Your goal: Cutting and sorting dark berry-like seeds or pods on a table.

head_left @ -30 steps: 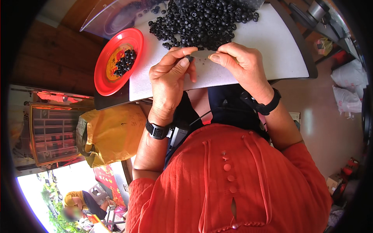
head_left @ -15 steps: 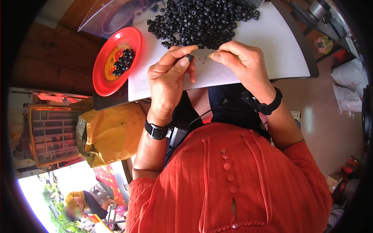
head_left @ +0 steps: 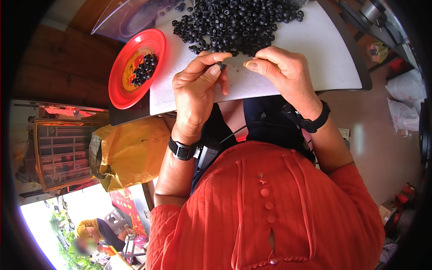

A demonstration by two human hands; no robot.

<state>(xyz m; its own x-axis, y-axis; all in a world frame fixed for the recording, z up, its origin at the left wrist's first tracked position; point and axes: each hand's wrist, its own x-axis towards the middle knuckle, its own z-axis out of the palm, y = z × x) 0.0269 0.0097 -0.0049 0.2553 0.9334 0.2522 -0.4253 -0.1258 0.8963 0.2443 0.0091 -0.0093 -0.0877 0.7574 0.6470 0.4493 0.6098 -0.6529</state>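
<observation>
My left hand (head_left: 194,92) is closed, its thumb pinching a small round black piece (head_left: 222,66) against a finger. To the right, my right hand (head_left: 290,74) has thumb and forefinger pressed together; anything between their tips is too small to make out. A narrow gap separates the two hands, above the near part of a white tabletop (head_left: 330,58). Just beyond the fingers lies a heap of small black knob-like pieces (head_left: 229,27), some showing a hole. At the left, a red plate (head_left: 118,92) holds a smaller cluster of similar black pieces (head_left: 145,69).
A clear plastic sheet or container (head_left: 110,20) stands at the far left of the table. Below the table's left edge sits a yellow bag (head_left: 135,150). White sacks (head_left: 402,96) lie on the floor at right. Another person (head_left: 96,229) sits at lower left.
Both hands hold nearly the same pinched pose over the table. The whole view has shifted very slightly.
</observation>
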